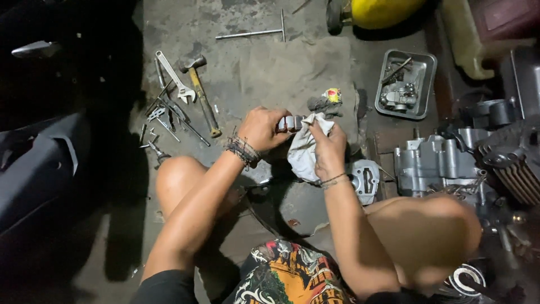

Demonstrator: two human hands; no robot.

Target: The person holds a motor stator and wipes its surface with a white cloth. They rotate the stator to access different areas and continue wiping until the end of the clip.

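The left hand (260, 129) is closed around a small grey metal part (289, 123), short and cylindrical with ridged bands, held at mid-frame above the concrete floor (253, 67). The right hand (329, 147) grips a crumpled white rag (304, 155), pressing its upper end against the part's right end. At 10 o'clock of the hands lie a hammer (201, 93), an adjustable wrench (175, 77) and thin tools. A T-handle wrench (253, 34) lies at 12 o'clock. A metal tray (428, 84) of small parts sits at 2 o'clock, an engine block (441, 163) at 3 o'clock.
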